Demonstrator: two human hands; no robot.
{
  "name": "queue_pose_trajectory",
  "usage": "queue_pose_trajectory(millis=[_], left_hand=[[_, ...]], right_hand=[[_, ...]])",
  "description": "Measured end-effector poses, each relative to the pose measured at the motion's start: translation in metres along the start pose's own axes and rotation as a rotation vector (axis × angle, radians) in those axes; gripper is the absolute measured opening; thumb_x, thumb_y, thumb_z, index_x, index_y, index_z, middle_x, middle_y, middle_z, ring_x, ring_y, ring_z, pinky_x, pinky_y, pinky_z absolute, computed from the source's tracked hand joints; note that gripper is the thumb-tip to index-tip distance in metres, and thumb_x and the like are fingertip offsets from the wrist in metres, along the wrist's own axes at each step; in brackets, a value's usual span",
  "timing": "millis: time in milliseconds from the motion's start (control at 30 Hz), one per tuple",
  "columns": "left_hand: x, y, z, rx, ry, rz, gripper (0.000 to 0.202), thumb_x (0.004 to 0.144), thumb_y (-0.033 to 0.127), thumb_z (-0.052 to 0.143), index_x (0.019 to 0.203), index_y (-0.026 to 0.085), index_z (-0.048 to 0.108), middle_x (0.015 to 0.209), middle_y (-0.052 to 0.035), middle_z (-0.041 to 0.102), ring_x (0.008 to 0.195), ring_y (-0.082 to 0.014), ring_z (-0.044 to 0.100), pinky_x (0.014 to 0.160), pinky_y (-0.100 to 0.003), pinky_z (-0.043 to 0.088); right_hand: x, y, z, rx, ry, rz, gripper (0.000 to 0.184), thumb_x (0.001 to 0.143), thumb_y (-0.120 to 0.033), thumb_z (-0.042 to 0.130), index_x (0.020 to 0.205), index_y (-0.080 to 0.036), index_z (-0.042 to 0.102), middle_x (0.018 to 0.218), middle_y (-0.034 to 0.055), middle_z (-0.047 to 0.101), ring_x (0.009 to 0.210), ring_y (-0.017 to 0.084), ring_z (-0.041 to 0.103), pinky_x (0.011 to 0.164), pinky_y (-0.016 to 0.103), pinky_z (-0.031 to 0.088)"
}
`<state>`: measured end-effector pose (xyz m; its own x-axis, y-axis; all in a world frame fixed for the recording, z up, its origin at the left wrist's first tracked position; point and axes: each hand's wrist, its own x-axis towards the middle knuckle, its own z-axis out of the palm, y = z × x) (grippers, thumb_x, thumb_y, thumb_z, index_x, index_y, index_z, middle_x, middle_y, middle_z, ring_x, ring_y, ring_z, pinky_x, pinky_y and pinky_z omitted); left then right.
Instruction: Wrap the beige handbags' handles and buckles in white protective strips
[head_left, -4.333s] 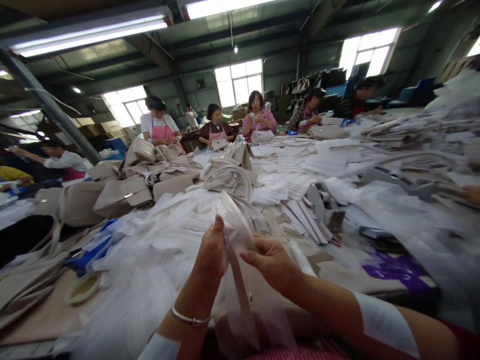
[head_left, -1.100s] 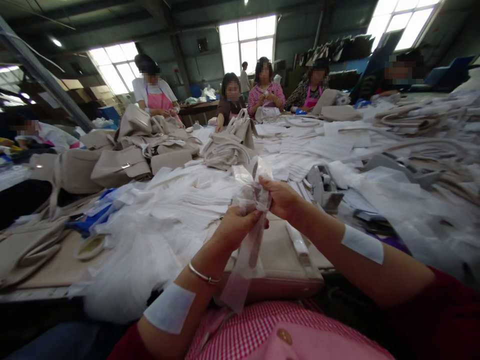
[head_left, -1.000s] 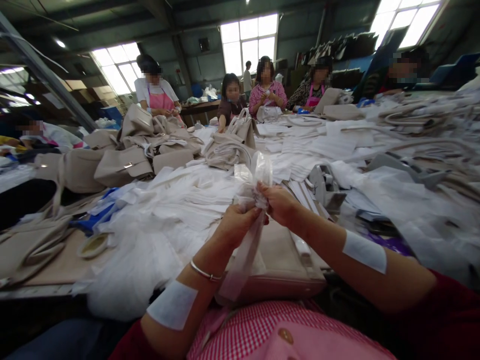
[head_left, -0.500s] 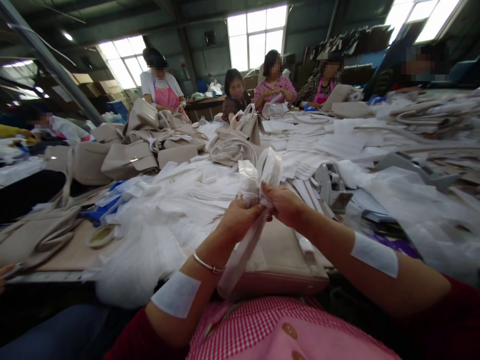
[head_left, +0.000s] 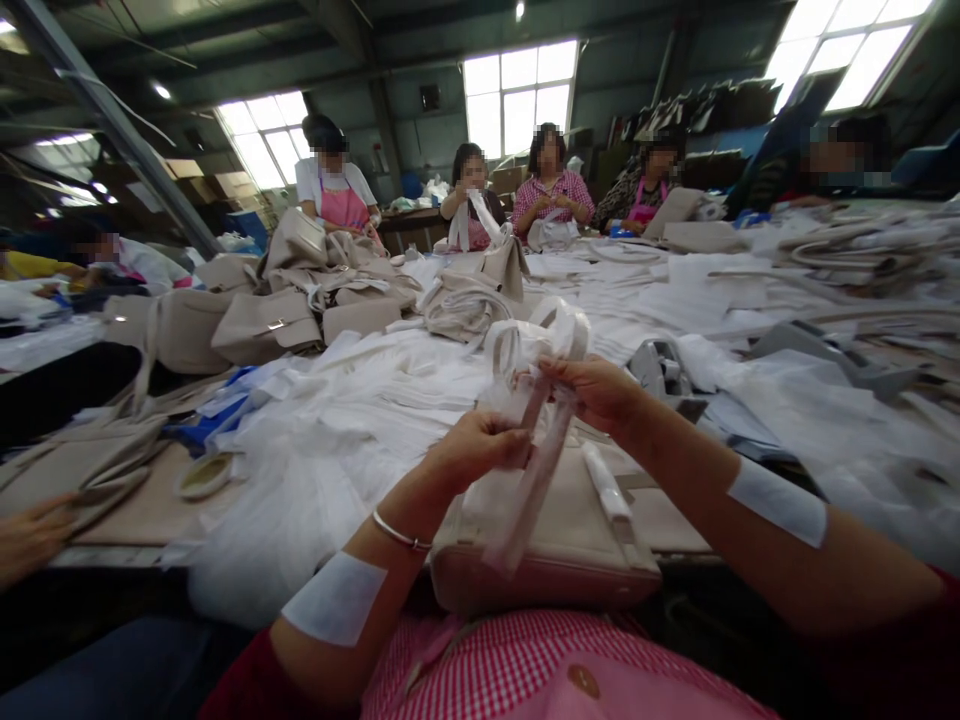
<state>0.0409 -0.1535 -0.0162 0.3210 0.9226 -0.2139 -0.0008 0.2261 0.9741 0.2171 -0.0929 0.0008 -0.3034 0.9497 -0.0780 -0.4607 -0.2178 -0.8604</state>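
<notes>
Above a beige handbag (head_left: 480, 545) at the table's near edge, both my hands are closed on a pale bag strap (head_left: 536, 410) with a clear plastic wrapping. My right hand (head_left: 600, 390) pinches it just below its upper loops. Slightly lower and to the left, my left hand (head_left: 480, 445) grips the strap or its film, with the thumb on top; exactly which is hidden. One wrapped length (head_left: 525, 510) hangs down across the front of the bag. A small white-wrapped piece (head_left: 609, 490) lies on the bag's right side.
White foam sheets (head_left: 360, 390) cover the table's middle. Beige bags (head_left: 266, 325) are heaped at the left, with a tape roll (head_left: 206, 475) nearer. A grey tape dispenser (head_left: 660, 370) stands on the right. A co-worker's hand (head_left: 34, 540) shows at the left edge; several people sit or stand opposite.
My hands have moved apart, the right one up and to the right with the strap. The loops have spread wider. A person opposite has raised a white strip; the co-worker's hand came further in at left.
</notes>
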Motion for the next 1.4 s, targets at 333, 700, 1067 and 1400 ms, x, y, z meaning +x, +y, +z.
queue_pose_trajectory(millis=[333, 700, 1067, 1400], left_hand=[[0.010, 0.004, 0.010, 0.041, 0.094, 0.205, 0.024, 0.078, 0.034, 0.071, 0.075, 0.010, 0.076, 0.071, -0.0076, 0.073, 0.064, -0.0154, 0.065, 0.065, -0.025, 0.048], [0.005, 0.004, 0.004, 0.185, 0.062, 0.146, 0.049, 0.076, 0.058, 0.069, 0.060, 0.013, 0.058, 0.054, 0.0024, 0.050, 0.051, -0.0090, 0.042, 0.051, -0.022, 0.034], [-0.035, 0.002, 0.021, -0.301, 0.021, -0.151, 0.056, 0.069, 0.063, 0.075, 0.094, 0.014, 0.064, 0.074, -0.0028, 0.064, 0.056, -0.0130, 0.059, 0.056, -0.029, 0.051], [-0.059, -0.006, 0.014, 0.190, 0.103, -0.124, 0.051, 0.078, 0.066, 0.062, 0.087, 0.016, 0.063, 0.054, 0.0049, 0.045, 0.043, -0.0088, 0.038, 0.043, -0.022, 0.032]], right_hand=[[-0.025, 0.014, 0.019, -0.170, 0.009, -0.109, 0.035, 0.065, -0.039, 0.085, 0.080, -0.009, 0.075, 0.067, 0.0064, 0.071, 0.050, 0.017, 0.061, 0.041, 0.027, 0.049], [-0.019, 0.031, 0.022, -0.071, 0.019, -0.050, 0.044, 0.063, -0.047, 0.086, 0.079, -0.009, 0.071, 0.066, 0.0061, 0.069, 0.054, 0.018, 0.063, 0.050, 0.029, 0.050], [-0.005, 0.026, 0.042, 0.243, 0.033, -0.078, 0.035, 0.061, -0.031, 0.089, 0.080, -0.012, 0.066, 0.063, 0.0031, 0.069, 0.050, 0.015, 0.061, 0.044, 0.023, 0.049], [-0.016, 0.014, 0.045, 0.261, -0.215, 0.229, 0.020, 0.077, -0.027, 0.073, 0.076, -0.014, 0.058, 0.059, 0.0008, 0.061, 0.048, 0.013, 0.059, 0.044, 0.023, 0.050]])
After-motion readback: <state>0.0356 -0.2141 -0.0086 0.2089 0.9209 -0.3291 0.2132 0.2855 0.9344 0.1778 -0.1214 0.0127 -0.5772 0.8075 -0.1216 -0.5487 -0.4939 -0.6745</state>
